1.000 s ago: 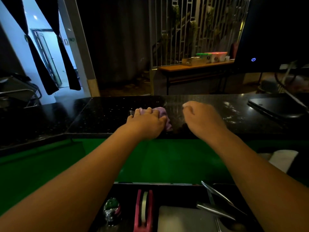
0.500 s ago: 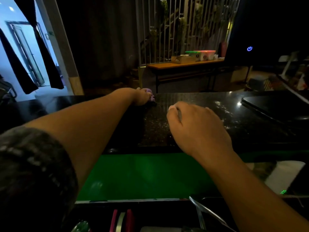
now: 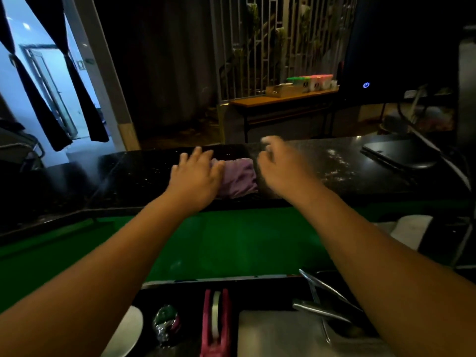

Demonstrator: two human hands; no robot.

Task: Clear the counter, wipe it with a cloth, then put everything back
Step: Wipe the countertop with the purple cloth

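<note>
- The purple cloth (image 3: 240, 177) lies crumpled on the black speckled tabletop (image 3: 134, 173), about midway along its length and closer to the near edge than to the far one.
- The left hand (image 3: 195, 176) lies palm down, fingers straight and spread. Its thumb side rests on the cloth's left edge, and the fingertips point toward the tabletop's far edge.
- The right hand (image 3: 279, 171) is just beside the cloth's right edge, with its fingers curled inward. It is blurred, so I cannot tell whether it pinches the cloth or holds nothing.
- Pale smears (image 3: 334, 166) mark the tabletop to the right of the right hand, toward the right end.
- A dark flat device (image 3: 399, 153) lies near the tabletop's far right corner, well apart from the cloth.
- Below the near edge runs a lower green surface (image 3: 231, 243), and both forearms cross over it.
- Nearest the camera, a pink tape dispenser (image 3: 215, 323) stands upright between the forearms, and metal tongs (image 3: 322, 307) lie to its right, partly under the right forearm.
- Left of the dispenser sits a small shiny object (image 3: 166, 323), too blurred to name.
- Beyond the far edge, on the right, a dark monitor (image 3: 401, 47) shows a blue power light.
- A wooden bench (image 3: 283, 100) behind the tabletop carries coloured boxes (image 3: 311, 82).
</note>
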